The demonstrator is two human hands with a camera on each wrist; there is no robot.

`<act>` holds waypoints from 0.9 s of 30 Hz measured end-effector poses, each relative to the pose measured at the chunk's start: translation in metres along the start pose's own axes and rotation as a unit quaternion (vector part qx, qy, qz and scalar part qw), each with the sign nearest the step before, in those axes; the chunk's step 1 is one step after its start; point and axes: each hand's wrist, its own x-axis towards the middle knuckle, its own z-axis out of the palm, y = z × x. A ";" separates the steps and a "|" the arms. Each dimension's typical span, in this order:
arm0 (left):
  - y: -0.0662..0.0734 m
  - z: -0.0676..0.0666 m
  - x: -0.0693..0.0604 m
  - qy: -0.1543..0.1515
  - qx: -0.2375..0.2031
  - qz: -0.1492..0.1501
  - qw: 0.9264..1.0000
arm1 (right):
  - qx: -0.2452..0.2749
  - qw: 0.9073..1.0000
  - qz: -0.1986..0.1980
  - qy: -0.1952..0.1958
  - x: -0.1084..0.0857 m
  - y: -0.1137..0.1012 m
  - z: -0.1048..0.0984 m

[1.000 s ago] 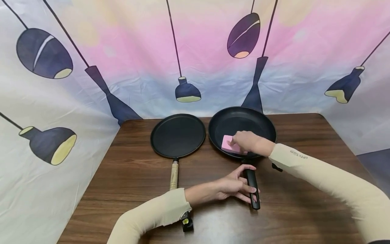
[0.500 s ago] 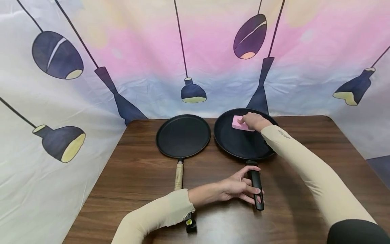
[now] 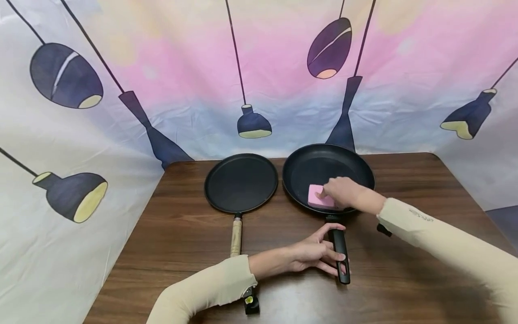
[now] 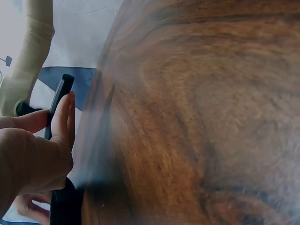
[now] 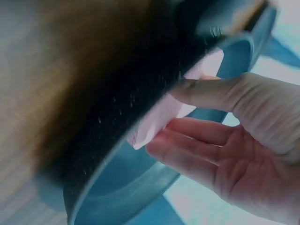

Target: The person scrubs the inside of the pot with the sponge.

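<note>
- Head view: one deep black pan (image 3: 319, 166) and one flat black pan (image 3: 240, 182), so two total, are sitting side by side on one wooden table (image 3: 417, 189).
- Your right hand (image 3: 344, 191) is pinching one pink sponge (image 3: 317, 204), thumb one side, fingers the other. Sponge is sitting inside the deep pan, near the handle end.
- Your left hand (image 3: 309, 255) is gripping that pan's single black handle (image 3: 340, 245), fingers curling round it.
- Flat pan's one pale handle (image 3: 236, 236) is pointing your way, far end hiding behind one of your two cream sleeves (image 3: 206, 283).
</note>
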 end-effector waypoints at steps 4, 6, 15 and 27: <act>0.003 0.004 0.000 -0.003 -0.004 0.002 1.000 | 0.046 0.997 0.064 -0.005 0.021 0.038 -0.009; 0.005 0.007 0.001 -0.008 -0.008 0.002 1.000 | 0.060 0.992 0.111 -0.013 0.033 0.061 -0.011; 0.008 0.007 0.005 -0.017 0.008 0.002 1.000 | 0.025 0.994 0.106 -0.024 0.027 0.067 -0.010; 0.010 0.001 0.001 -0.005 0.022 -0.005 1.000 | 0.072 0.996 0.049 0.018 -0.013 0.050 -0.005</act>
